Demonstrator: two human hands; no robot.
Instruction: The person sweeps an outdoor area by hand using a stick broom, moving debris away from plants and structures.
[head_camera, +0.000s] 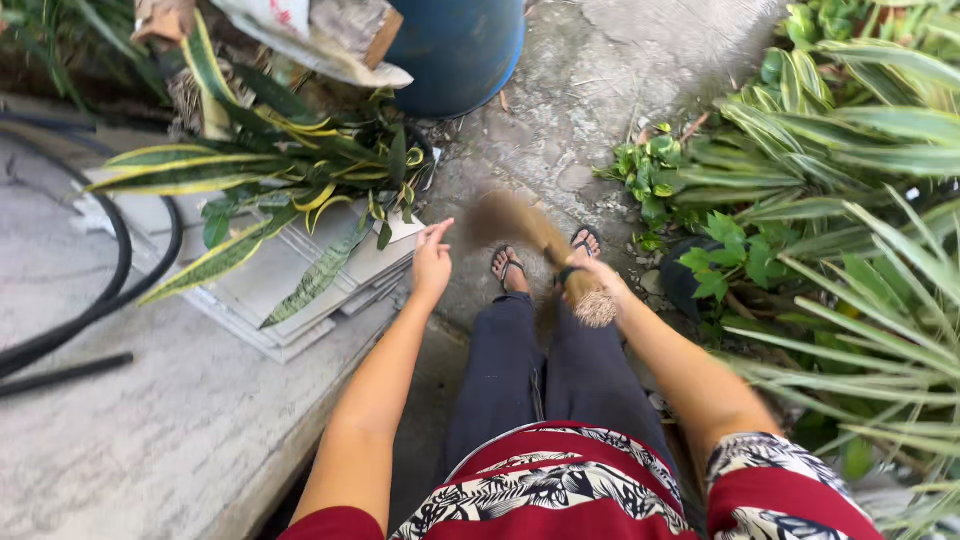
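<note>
Tan broom (545, 250), blue barrel (455, 45)

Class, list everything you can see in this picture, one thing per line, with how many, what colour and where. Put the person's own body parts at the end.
hand broom: one, brown bristles, blurred, over the path ahead of the feet, gripped by the right hand
barrel: one, blue, top centre on the concrete
stacked tiles: one pile, pale grey, on the ledge at left centre
snake plants: a clump, green with yellow edges, over the tiles
hoses: two or so, black, curving at far left
leafy plants: many, green, along the right side
sandals: two, black straps, on the feet
trousers: dark, centre
left hand: open, empty, beside the tiles
right hand: closed on the hand broom handle
</note>
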